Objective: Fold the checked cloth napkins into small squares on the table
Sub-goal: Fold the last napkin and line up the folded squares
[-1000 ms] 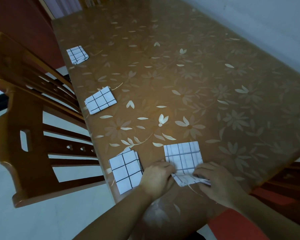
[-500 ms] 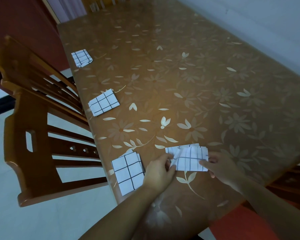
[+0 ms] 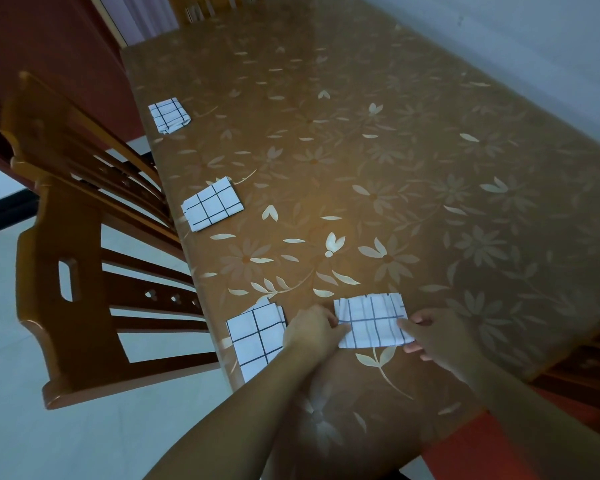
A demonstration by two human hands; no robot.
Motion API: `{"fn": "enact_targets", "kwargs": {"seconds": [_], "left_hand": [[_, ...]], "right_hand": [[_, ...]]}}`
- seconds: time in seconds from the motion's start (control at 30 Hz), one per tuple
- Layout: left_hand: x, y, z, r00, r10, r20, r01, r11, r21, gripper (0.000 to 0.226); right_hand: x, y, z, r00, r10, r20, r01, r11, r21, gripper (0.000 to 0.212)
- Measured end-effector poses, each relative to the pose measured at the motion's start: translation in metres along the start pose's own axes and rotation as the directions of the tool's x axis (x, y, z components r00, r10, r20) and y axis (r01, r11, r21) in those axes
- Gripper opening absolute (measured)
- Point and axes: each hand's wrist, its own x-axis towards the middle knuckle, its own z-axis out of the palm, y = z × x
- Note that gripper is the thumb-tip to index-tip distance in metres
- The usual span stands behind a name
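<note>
Both forearms bare to frame edge, no sleeves; hands (image 3: 312, 329) ungloved, no rings, no watch.

surface: floral table (image 3: 413, 140) | on it: four checked napkins (image 3: 373, 320), three folded along left edge

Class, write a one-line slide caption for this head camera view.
Both hands, left hand and right hand, pinch a checked napkin on the floral table, three folded ones alongside.

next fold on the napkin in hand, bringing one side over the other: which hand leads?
Probably the right hand. It pinches the napkin's right edge with bare table around it. The left hand grips the left edge, right beside a folded square, so it suits anchoring.
</note>
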Motion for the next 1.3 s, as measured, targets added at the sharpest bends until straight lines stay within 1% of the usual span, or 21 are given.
{"fn": "enact_targets", "kwargs": {"seconds": [0.13, 0.33, 0.4, 0.5, 0.57, 0.63, 0.67, 0.7, 0.77, 0.8, 0.83, 0.9, 0.93, 0.97, 1.03, 1.07, 1.13, 1.2, 1.23, 1.27, 1.3], "left_hand": [[-0.005, -0.002, 0.002, 1.0, -0.009, -0.008, 0.009, 0.999, -0.031, 0.027], [-0.004, 0.001, 0.0, 1.0, -0.013, 0.014, 0.012, 0.999, 0.043, 0.028], [-0.005, 0.0, 0.001, 1.0, -0.014, 0.001, 0.014, 0.997, 0.08, 0.028], [-0.005, 0.0, 0.005, 0.999, 0.007, -0.031, -0.002, 0.989, 0.146, 0.031], [-0.005, 0.0, 0.005, 0.998, 0.037, -0.042, -0.027, 0.977, 0.212, 0.031], [-0.006, 0.002, 0.006, 0.988, 0.124, -0.089, -0.095, 0.955, 0.28, 0.031], [-0.007, 0.002, 0.007, 0.967, 0.214, -0.139, -0.159, 0.931, 0.328, 0.029], [-0.009, 0.003, 0.01, 0.923, 0.335, -0.192, -0.244, 0.891, 0.382, 0.025], [-0.012, 0.004, 0.021, 0.808, 0.545, -0.224, -0.394, 0.782, 0.483, 0.021], [-0.013, 0.004, 0.028, 0.781, 0.593, -0.196, -0.432, 0.739, 0.517, 0.027], [-0.011, 0.004, 0.033, 0.794, 0.592, -0.138, -0.448, 0.723, 0.526, 0.037], [-0.006, 0.001, 0.038, 0.857, 0.515, -0.007, -0.436, 0.733, 0.522, 0.054], [-0.002, -0.002, 0.04, 0.874, 0.484, 0.039, -0.428, 0.729, 0.535, 0.057], [0.001, -0.005, 0.042, 0.878, 0.474, 0.058, -0.425, 0.721, 0.548, 0.058], [0.004, -0.008, 0.044, 0.877, 0.476, 0.065, -0.427, 0.71, 0.56, 0.06], [0.005, -0.008, 0.044, 0.877, 0.475, 0.072, -0.43, 0.708, 0.561, 0.06], [0.005, -0.009, 0.045, 0.874, 0.48, 0.075, -0.433, 0.702, 0.565, 0.061], [0.007, -0.011, 0.046, 0.872, 0.483, 0.076, -0.434, 0.695, 0.573, 0.06], [0.008, -0.013, 0.047, 0.872, 0.48, 0.093, -0.441, 0.691, 0.572, 0.061], [0.009, -0.014, 0.047, 0.871, 0.478, 0.115, -0.452, 0.687, 0.569, 0.062], [0.01, -0.015, 0.048, 0.869, 0.478, 0.13, -0.46, 0.683, 0.568, 0.063]], "right_hand": [[0.0, 0.001, 0.001, 1.0, -0.003, -0.002, 0.003, 1.0, -0.021, 0.009], [-0.002, -0.002, 0.004, 1.0, -0.016, -0.01, 0.016, 0.997, -0.073, 0.02], [-0.002, -0.005, 0.005, 1.0, -0.011, -0.022, 0.008, 0.992, -0.126, 0.023], [-0.002, -0.012, 0.001, 0.998, -0.024, 0.053, 0.037, 0.969, -0.245, 0.023], [0.0, -0.015, -0.003, 0.996, -0.013, 0.094, 0.037, 0.966, -0.257, 0.026], [0.002, -0.016, -0.002, 0.995, -0.012, 0.1, 0.04, 0.956, -0.289, 0.028], [0.003, -0.013, 0.001, 0.996, -0.026, 0.085, 0.052, 0.947, -0.318, 0.028], [0.005, -0.009, 0.005, 0.997, -0.055, 0.053, 0.07, 0.932, -0.356, 0.029], [0.007, -0.002, 0.012, 0.992, -0.116, -0.041, 0.092, 0.919, -0.385, 0.033], [0.008, 0.001, 0.014, 0.989, -0.129, -0.072, 0.093, 0.923, -0.372, 0.034], [0.01, 0.002, 0.014, 0.988, -0.132, -0.086, 0.095, 0.933, -0.346, 0.035], [0.009, 0.003, 0.013, 0.988, -0.13, -0.08, 0.098, 0.941, -0.323, 0.035], [0.007, 0.002, 0.013, 0.988, -0.142, -0.067, 0.11, 0.929, -0.354, 0.034], [0.004, 0.003, 0.012, 0.976, -0.207, -0.071, 0.153, 0.876, -0.458, 0.029], [-0.005, 0.005, 0.01, 0.899, -0.425, -0.102, 0.243, 0.681, -0.691, 0.018], [-0.009, 0.004, 0.009, 0.862, -0.495, -0.112, 0.258, 0.618, -0.742, 0.025], [-0.015, 0.0, 0.011, 0.783, -0.613, -0.11, 0.337, 0.566, -0.752, 0.041], [-0.021, -0.009, 0.023, 0.685, -0.728, -0.024, 0.487, 0.482, -0.728, 0.049], [-0.024, -0.014, 0.033, 0.659, -0.75, 0.055, 0.568, 0.448, -0.69, 0.053], [-0.024, -0.019, 0.045, 0.658, -0.742, 0.13, 0.625, 0.442, -0.643, 0.057], [-0.024, -0.022, 0.056, 0.673, -0.718, 0.175, 0.645, 0.454, -0.615, 0.062]]}}
